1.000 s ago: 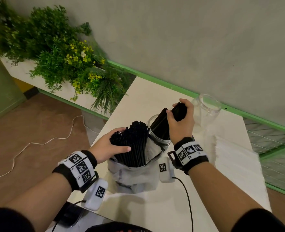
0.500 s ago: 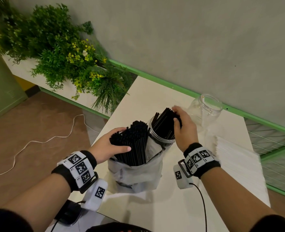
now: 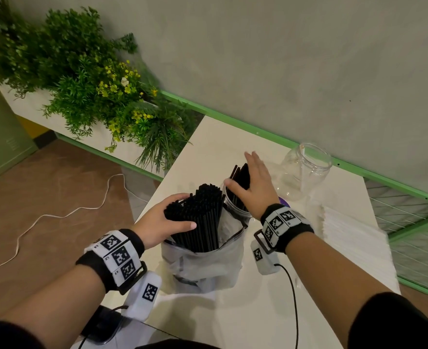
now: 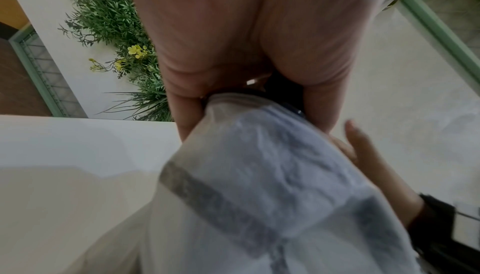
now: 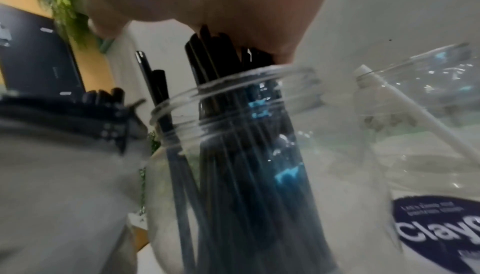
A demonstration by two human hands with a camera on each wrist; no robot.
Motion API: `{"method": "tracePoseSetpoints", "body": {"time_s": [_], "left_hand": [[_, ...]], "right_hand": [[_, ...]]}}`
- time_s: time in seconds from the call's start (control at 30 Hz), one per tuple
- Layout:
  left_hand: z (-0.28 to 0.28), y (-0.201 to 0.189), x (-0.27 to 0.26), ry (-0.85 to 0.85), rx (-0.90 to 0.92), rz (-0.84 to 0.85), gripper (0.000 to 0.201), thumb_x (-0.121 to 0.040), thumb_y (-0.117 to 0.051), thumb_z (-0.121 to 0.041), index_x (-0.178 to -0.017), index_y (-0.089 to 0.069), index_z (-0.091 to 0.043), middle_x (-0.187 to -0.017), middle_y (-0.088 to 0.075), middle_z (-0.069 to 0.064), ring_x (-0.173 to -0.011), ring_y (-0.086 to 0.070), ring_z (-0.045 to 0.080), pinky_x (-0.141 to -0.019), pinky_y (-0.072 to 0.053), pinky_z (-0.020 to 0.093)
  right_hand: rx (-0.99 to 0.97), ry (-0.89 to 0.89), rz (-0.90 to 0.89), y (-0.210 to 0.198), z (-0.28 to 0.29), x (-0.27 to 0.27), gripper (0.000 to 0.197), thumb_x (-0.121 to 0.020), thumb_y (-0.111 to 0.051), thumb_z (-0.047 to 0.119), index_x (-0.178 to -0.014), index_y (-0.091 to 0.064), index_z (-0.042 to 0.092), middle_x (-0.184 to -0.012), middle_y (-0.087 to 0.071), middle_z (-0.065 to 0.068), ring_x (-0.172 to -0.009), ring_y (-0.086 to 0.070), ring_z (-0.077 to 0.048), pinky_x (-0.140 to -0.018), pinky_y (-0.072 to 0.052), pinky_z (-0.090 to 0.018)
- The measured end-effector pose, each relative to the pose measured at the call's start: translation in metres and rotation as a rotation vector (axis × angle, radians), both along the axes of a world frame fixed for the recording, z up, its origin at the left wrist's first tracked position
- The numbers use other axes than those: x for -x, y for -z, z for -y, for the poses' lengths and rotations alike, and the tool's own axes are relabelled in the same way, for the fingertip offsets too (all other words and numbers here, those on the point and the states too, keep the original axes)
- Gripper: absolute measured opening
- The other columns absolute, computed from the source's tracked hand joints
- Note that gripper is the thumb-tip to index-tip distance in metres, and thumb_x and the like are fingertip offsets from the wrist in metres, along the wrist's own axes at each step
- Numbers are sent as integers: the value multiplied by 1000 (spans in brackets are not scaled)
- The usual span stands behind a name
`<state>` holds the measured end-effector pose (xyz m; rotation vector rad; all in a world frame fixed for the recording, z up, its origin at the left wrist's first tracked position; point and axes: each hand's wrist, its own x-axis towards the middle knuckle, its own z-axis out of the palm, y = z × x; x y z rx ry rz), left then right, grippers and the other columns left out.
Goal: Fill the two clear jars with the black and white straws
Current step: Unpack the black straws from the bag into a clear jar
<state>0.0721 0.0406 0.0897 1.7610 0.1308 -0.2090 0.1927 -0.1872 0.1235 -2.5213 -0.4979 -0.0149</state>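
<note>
A clear plastic bag [image 3: 202, 263] stands at the table's middle, full of upright black straws [image 3: 202, 215]. My left hand [image 3: 176, 212] grips that bundle at its top, thumb in front and fingers behind; in the left wrist view the palm [image 4: 246, 52] sits above the bag [image 4: 272, 175]. Just behind the bag is a clear jar [image 3: 234, 211] holding black straws [image 3: 240, 175]. My right hand [image 3: 253, 182] lies flat on their tops with straight fingers. A second clear jar [image 3: 306, 170] stands further right with one white straw [image 5: 415, 108] in it. White straws [image 3: 353, 238] lie piled at the right.
A planter of green plants [image 3: 94, 91] runs along the wall left of the table [image 3: 233, 311]. The table's left edge drops to a brown floor with a white cable [image 3: 56, 215]. A black cable [image 3: 293, 298] trails from my right wrist. A dark device [image 3: 102, 328] sits at the near edge.
My right hand has let go of the black straws it was lowering into the jar and now lies flat on their tops. The straws sit deeper. My left hand has not moved.
</note>
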Motion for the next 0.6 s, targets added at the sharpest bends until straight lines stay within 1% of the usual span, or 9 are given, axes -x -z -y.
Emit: {"method": "tracePoseSetpoints", "body": {"time_s": [0.07,0.13,0.2,0.27,0.33,0.43,0.47,0.53,0.6], "left_hand": [[0,0,0,1,21,-2,70,-47,-79,-53,-112,-54,-52,-122,-59,-18,-116,-55,5,-108,-39,36],[0,0,0,3,1,7,70,-48,-78,-55,-113,-54,-53,-125,-57,-17,-119,-52,6,-110,-37,36],[-1,1,0,5,-34,16,69,-49,-76,-58,-113,-53,-55,-130,-53,-17,-126,-46,7,-113,-32,36],[-2,1,-1,9,-42,17,70,-49,-75,-59,-115,-52,-54,-132,-51,-17,-128,-43,7,-114,-29,36],[-2,2,-2,11,-38,18,72,-50,-75,-59,-118,-53,-52,-133,-51,-18,-128,-43,7,-114,-29,37],[-3,5,-3,7,-31,18,71,-51,-77,-58,-118,-53,-53,-131,-52,-21,-129,-43,9,-113,-31,40],[-3,6,-3,5,-29,17,71,-51,-77,-58,-118,-53,-53,-132,-52,-21,-129,-43,9,-113,-32,41],[-3,7,-3,7,-27,17,72,-51,-77,-57,-120,-53,-52,-133,-51,-21,-129,-43,9,-113,-31,41],[-3,7,-3,7,-32,17,74,-51,-77,-58,-121,-53,-50,-134,-51,-20,-130,-42,9,-114,-30,41]], "right_hand": [[173,1,12,1,-10,-8,98,-73,-45,81,-151,-8,35,-161,-4,3,-148,-3,-25,-119,-12,-48],[231,3,15,1,-15,-14,88,-77,-47,76,-149,-15,37,-158,-16,1,-145,-14,-28,-116,-21,-51],[211,7,44,1,-16,-18,69,-86,-45,67,-145,-27,35,-150,-31,0,-138,-27,-27,-110,-31,-50],[143,19,62,2,-16,-18,56,-93,-39,59,-142,-36,33,-145,-38,1,-134,-32,-25,-108,-32,-46],[102,17,61,3,-14,-16,53,-94,-40,57,-141,-39,33,-143,-40,2,-133,-33,-24,-108,-32,-45],[157,6,67,4,-12,-15,60,-86,-52,59,-139,-39,34,-140,-40,3,-130,-33,-23,-106,-35,-46],[177,14,73,5,-13,-15,60,-84,-55,58,-137,-41,33,-138,-41,2,-128,-34,-24,-104,-37,-46],[187,40,90,6,-14,-16,52,-86,-59,50,-131,-47,28,-132,-45,0,-123,-38,-26,-99,-42,-46],[135,58,108,7,-13,-18,41,-89,-59,40,-124,-54,21,-124,-51,-2,-115,-42,-27,-95,-43,-48]]}}
